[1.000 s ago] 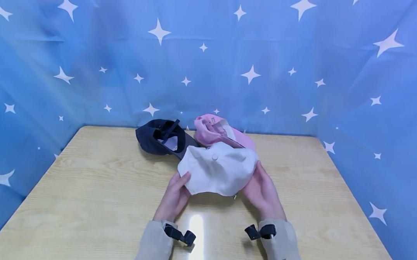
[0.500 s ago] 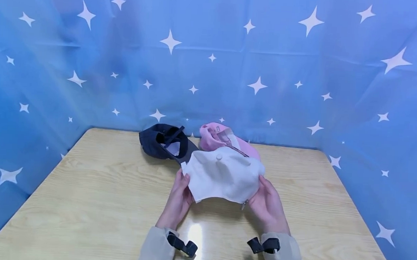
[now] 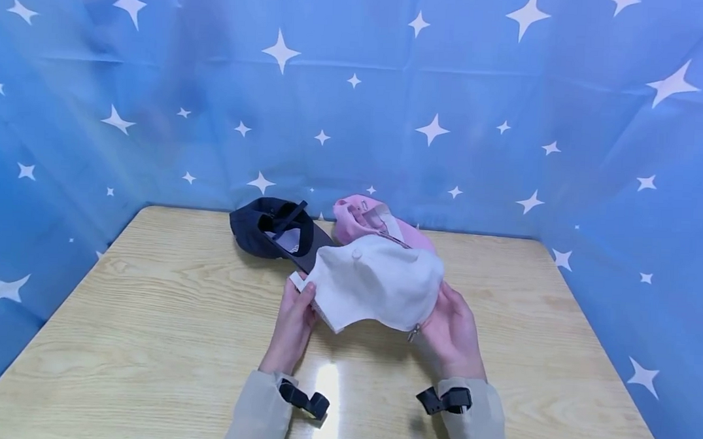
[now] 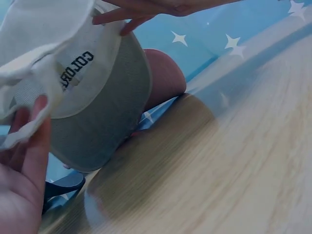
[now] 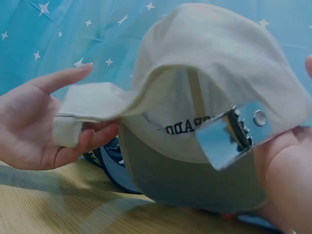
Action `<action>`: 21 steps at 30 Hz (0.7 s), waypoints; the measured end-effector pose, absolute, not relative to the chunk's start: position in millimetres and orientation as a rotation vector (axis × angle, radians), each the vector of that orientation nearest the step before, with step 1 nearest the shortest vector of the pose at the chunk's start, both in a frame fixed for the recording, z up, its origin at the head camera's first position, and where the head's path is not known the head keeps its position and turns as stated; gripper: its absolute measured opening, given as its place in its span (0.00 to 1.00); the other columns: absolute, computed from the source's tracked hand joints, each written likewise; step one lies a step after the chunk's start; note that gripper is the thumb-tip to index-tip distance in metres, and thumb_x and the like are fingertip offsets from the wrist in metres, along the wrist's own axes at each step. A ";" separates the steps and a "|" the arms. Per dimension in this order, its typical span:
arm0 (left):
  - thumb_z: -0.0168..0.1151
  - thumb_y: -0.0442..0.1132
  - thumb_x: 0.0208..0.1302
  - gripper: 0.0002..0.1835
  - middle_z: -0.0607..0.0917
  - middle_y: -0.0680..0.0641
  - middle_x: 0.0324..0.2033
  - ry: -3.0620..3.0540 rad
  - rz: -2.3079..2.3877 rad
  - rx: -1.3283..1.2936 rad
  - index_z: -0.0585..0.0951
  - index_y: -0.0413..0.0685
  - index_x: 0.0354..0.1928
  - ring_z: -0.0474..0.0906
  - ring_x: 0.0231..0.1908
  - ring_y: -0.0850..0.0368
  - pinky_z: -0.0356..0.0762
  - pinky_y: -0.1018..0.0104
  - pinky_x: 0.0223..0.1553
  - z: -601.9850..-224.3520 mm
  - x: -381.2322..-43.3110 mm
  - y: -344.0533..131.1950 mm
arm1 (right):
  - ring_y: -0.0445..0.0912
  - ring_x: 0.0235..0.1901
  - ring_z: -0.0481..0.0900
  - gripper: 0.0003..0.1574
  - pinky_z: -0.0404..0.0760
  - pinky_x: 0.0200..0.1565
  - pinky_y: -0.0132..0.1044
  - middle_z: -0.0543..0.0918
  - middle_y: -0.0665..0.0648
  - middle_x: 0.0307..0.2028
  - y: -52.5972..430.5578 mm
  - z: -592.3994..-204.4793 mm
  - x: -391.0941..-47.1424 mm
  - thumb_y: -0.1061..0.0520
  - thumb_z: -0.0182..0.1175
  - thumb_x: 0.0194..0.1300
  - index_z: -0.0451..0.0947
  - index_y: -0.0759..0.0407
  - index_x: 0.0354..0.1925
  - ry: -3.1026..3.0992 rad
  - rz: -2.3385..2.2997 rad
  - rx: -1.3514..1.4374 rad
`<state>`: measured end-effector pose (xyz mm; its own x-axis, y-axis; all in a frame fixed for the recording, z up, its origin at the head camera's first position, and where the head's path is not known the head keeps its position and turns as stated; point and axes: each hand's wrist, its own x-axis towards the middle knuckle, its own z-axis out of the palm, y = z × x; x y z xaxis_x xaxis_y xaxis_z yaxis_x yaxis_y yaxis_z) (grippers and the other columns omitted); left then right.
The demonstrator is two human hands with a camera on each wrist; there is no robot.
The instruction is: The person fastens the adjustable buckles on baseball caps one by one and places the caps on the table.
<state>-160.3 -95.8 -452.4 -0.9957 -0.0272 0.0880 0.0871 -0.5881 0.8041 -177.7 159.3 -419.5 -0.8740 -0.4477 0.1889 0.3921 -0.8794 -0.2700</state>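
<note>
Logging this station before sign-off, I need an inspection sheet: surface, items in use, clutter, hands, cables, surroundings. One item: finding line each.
Surface: wood-grain table, with bright glare near the person.
Items in use: white cap, held between both hands; dark lettering and a metal clasp show in the right wrist view.
Clutter: navy cap and, to its right, pink cap, both behind the white cap; whether they touch it is unclear.
Hands: left hand holds the white cap's strap; right hand holds the opposite side.
Cables: nothing seen; black bands at both wrists.
Surroundings: blue star-patterned curtain behind and at both sides.
</note>
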 end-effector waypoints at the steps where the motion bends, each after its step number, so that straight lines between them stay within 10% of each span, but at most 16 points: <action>1: 0.52 0.46 0.64 0.14 0.73 0.47 0.44 -1.392 -2.739 -0.094 0.63 0.50 0.47 0.72 0.43 0.57 0.71 0.64 0.43 -452.5 -160.4 -96.3 | 0.47 0.50 0.66 0.21 0.63 0.56 0.40 0.67 0.55 0.50 159.0 -419.0 -177.5 0.57 0.31 0.71 0.59 0.58 0.58 0.321 -2.663 -0.328; 12: 0.41 0.56 0.67 0.21 0.75 0.49 0.22 -1.453 -2.896 -0.063 0.71 0.45 0.41 0.75 0.16 0.53 0.77 0.61 0.24 -454.8 -161.0 -100.0 | 0.47 0.57 0.62 0.21 0.49 0.63 0.42 0.66 0.55 0.54 159.2 -413.0 -178.1 0.54 0.36 0.70 0.57 0.57 0.59 0.420 -2.670 -0.259; 18: 0.27 0.57 0.69 0.30 0.80 0.43 0.27 -1.830 -2.733 -0.429 0.74 0.41 0.42 0.79 0.26 0.50 0.75 0.58 0.37 -452.6 -155.3 -101.0 | 0.48 0.58 0.60 0.23 0.51 0.62 0.44 0.64 0.55 0.55 154.9 -408.5 -176.0 0.55 0.37 0.70 0.52 0.56 0.61 0.503 -2.675 -0.256; 21: 0.36 0.54 0.69 0.27 0.81 0.43 0.34 -2.012 -2.606 -0.449 0.75 0.38 0.41 0.76 0.38 0.51 0.69 0.57 0.47 -449.6 -152.7 -97.2 | 0.47 0.58 0.60 0.23 0.51 0.62 0.43 0.64 0.55 0.55 155.2 -407.4 -174.2 0.55 0.37 0.70 0.51 0.55 0.61 0.519 -2.683 -0.244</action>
<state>-152.7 -97.2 -449.6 -0.9473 0.3040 0.1011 0.0209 -0.2562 0.9664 -174.2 155.2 -407.4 -0.9066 -0.4115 0.0939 0.3467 -0.8530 -0.3902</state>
